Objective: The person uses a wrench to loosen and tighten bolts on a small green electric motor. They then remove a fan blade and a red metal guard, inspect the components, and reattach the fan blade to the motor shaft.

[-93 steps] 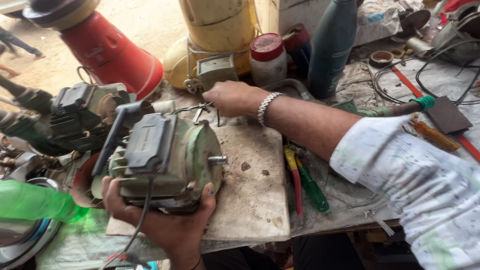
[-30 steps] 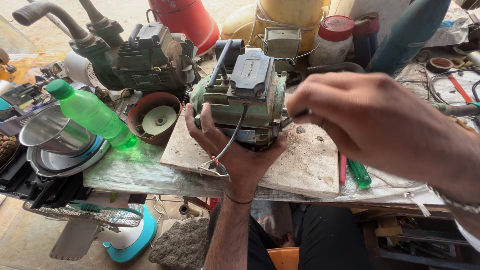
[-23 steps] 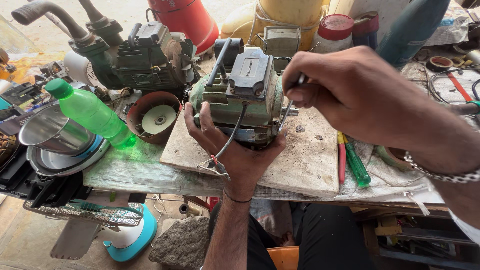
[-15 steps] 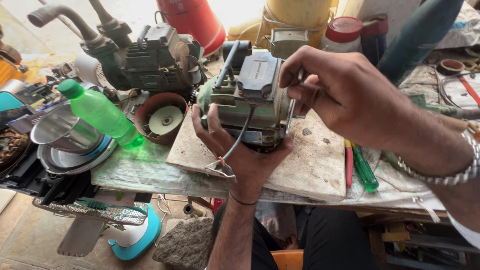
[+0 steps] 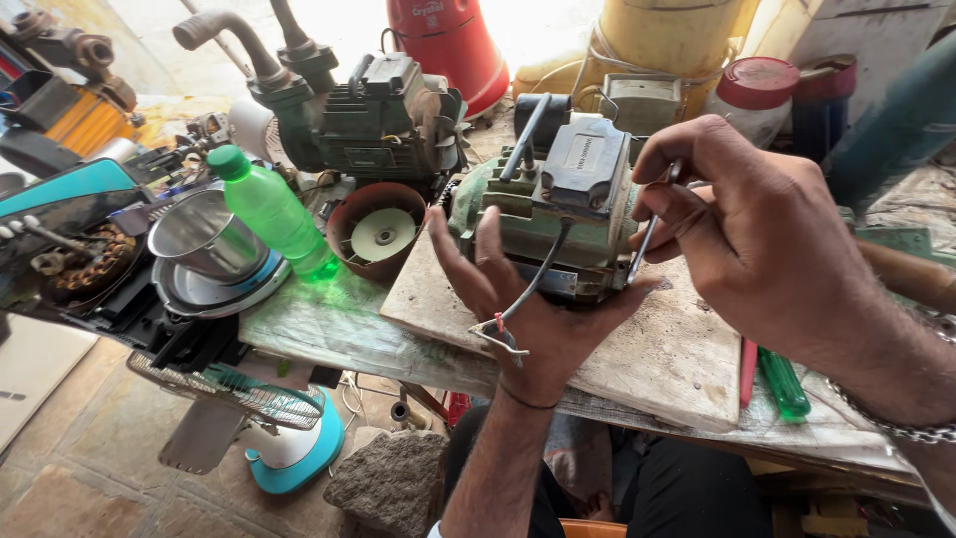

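Head view: the left hand (image 5: 533, 319) cups the near end of the green electric motor (image 5: 553, 214) from below, fingers spread wide around its casing and thumb up its right side, with the motor's grey cable (image 5: 528, 294) trailing over the palm. The motor sits on a worn wooden board (image 5: 657, 364) at the front of the cluttered bench, its dark terminal box facing up. The right hand (image 5: 752, 234) is closed in a pinch around a thin metal tool (image 5: 647, 229), thumb and forefinger gripping its upper end while its shaft runs down along the motor's right flank. Compared with half a second ago the grip of both hands is unchanged, but the view has drawn in closer and swung slightly left, so the motor and hands fill more of the picture. One second ago the right hand hung over the motor with the tool not yet laid against it; now it is down at the casing. Left of the board stand a green plastic bottle (image 5: 269, 209), a rust-brown round fan cover (image 5: 378, 229) and a steel bowl (image 5: 199, 234); a second dark pump motor (image 5: 368, 115) sits behind. A green-handled screwdriver (image 5: 782, 384) lies right of the board.
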A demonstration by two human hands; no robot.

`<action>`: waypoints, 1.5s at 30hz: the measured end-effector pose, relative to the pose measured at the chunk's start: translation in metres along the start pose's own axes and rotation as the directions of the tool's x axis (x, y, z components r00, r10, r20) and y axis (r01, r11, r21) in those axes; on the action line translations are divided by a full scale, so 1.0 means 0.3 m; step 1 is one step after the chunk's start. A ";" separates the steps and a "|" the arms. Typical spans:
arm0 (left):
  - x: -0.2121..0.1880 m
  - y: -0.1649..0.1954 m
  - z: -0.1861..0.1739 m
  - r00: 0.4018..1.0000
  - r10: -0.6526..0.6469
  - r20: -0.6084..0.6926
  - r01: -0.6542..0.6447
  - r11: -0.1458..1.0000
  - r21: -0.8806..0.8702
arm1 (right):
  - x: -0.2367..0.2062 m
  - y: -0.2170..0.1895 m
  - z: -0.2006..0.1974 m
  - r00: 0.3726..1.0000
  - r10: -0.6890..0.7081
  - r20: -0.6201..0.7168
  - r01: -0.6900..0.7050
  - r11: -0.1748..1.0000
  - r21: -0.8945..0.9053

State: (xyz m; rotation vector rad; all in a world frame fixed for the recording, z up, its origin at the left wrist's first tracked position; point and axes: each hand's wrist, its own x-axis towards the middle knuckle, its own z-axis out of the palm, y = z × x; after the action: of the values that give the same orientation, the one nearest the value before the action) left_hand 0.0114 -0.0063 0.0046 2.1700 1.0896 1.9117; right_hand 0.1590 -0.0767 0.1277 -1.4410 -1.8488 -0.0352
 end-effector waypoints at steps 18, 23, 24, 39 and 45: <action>0.040 -0.005 0.037 0.981 0.196 -0.010 -0.193 0.975 0.114 | 0.010 0.029 0.017 0.989 -0.130 -0.066 0.104 0.946 -0.307; 0.033 -0.010 0.053 0.985 0.160 -0.068 -0.152 0.982 0.116 | 0.056 0.016 0.024 0.911 -0.412 -0.026 0.234 0.566 -0.791; 0.034 -0.013 0.058 0.985 0.162 -0.067 -0.154 0.982 0.106 | 0.066 0.016 0.022 0.911 -0.412 0.004 0.224 0.487 -0.844; 0.065 -0.016 0.022 0.983 0.175 -0.049 -0.174 0.984 0.038 | 0.123 0.179 0.059 0.865 -0.495 -0.084 0.395 0.775 -0.493; 0.073 -0.011 0.010 0.979 0.193 -0.059 -0.188 0.979 0.072 | 0.109 0.170 0.070 0.920 -0.388 -0.053 0.349 0.875 -0.336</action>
State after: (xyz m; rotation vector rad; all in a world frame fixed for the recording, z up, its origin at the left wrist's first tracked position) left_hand 0.0122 0.0091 0.0209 2.3407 1.0008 2.0667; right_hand 0.1880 -0.0223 0.1107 -1.2352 -2.0594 -0.6272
